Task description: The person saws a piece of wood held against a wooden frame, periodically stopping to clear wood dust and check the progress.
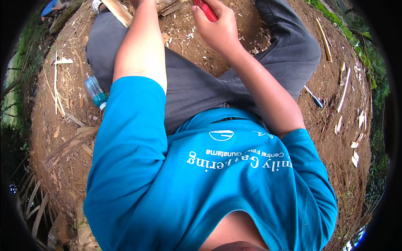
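Note:
My right hand [218, 28], near the top middle, is closed round a smooth red handle [207, 11]. The far end of that tool lies beyond the upper edge, so its kind does not show. My left forearm [141, 46] stretches up to the top edge. Only the wrist end of my left hand [144, 2] shows there, and its fingers are cut off from view. A pale strip of split wood [117, 12] slants just left of that forearm, over my leg. Whether the left hand touches it cannot be seen.
I sit on brown soil with bent legs in grey trousers [188, 81]. At left lie a clear bottle with blue-green liquid [95, 90] and a rough branch [71, 146]. At right are a slim dark-handled tool [316, 99], a long wood strip [324, 39] and scattered shavings [355, 158].

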